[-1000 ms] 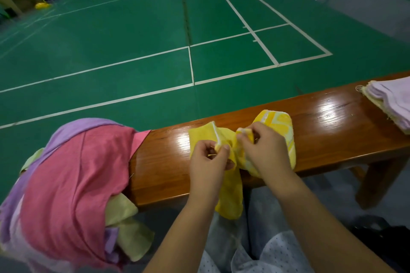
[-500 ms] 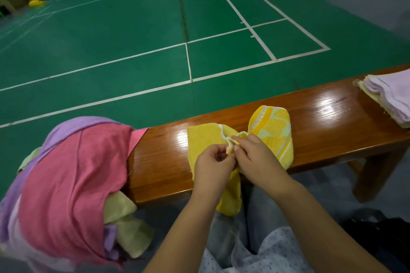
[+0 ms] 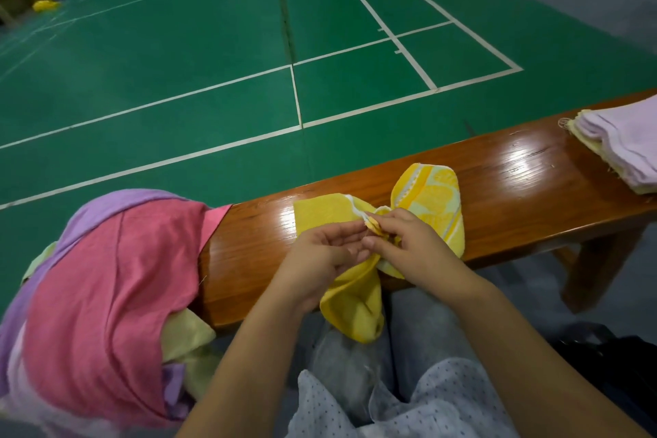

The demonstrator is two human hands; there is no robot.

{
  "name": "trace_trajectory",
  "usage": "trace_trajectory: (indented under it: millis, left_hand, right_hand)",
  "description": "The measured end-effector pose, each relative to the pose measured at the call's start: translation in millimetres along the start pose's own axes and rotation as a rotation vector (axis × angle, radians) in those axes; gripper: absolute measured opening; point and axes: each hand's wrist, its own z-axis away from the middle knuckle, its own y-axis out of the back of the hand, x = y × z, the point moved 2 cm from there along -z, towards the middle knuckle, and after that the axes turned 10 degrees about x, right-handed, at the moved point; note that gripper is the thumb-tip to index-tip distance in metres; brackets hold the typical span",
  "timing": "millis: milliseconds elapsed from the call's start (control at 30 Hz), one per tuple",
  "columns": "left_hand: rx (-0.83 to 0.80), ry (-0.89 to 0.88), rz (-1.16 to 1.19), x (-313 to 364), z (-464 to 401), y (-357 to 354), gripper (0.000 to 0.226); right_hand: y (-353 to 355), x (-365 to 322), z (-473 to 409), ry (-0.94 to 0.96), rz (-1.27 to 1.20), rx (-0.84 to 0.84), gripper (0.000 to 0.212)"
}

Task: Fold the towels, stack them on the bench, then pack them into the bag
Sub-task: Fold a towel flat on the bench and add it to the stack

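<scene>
Yellow towel (image 3: 432, 197): bunched on the tabletop (image 3: 515, 185) at the near edge, one end hanging off toward 6 o'clock.
Left hand (image 3: 321, 260): fingers loosely curled against the towel; grip unclear.
Right hand (image 3: 409, 242): pinching the towel's gathered corner.
Folded stack (image 3: 625, 146): at 3 o'clock on the tabletop.
Unfolded pile (image 3: 103, 281): at 9 o'clock.

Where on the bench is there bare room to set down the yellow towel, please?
Bare wood lies between the yellow towel and the folded stack, and a smaller patch between it and the unfolded pile. The middle is crowded by both hands.
</scene>
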Motion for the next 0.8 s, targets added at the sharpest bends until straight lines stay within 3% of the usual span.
trace_trajectory:
  millis: [100, 200, 267, 333, 433, 500, 600, 700, 800]
  left_hand:
    - [-0.084, -0.013, -0.211, 18, -4, 5, 0.028]
    - [0.136, -0.209, -0.533, 47, -27, 9, 0.012]
    - [0.255, -0.361, -0.763, 64, -49, 2, 0.016]
    - [0.166, -0.416, -1.088, 66, -71, -13, 0.024]
    - [-0.087, -0.301, -1.589, 54, -98, -19, 0.041]
    - [-0.140, -0.261, -1.776, 49, -105, -6, 0.041]
    - [-0.104, -0.293, -1.824, 49, -95, 19, 0.029]
    - [-0.085, -0.338, -1.687, 52, -75, 50, 0.008]
    - [-0.093, -0.347, -1.667, 51, -58, 83, 0.010]
  right_hand:
    - [0, 3, 2, -0.029, -0.055, 0.070, 0.023]
    - [0, 5, 6, -0.024, -0.095, 0.010, 0.019]
    - [0, 5, 9, -0.005, -0.122, -0.066, 0.024]
    - [-1, 2, 11, -0.010, -0.139, -0.121, 0.024]
    - [-3, 2, 16, -0.033, -0.122, -0.170, 0.017]
    - [-5, 6, 18, -0.054, -0.114, -0.199, 0.019]
    - [-7, 12, 18, -0.078, -0.069, -0.202, 0.020]
    - [-12, 11, 17, -0.117, -0.033, -0.190, 0.023]
    - [-20, 6, 16, -0.124, -0.024, -0.208, 0.023]
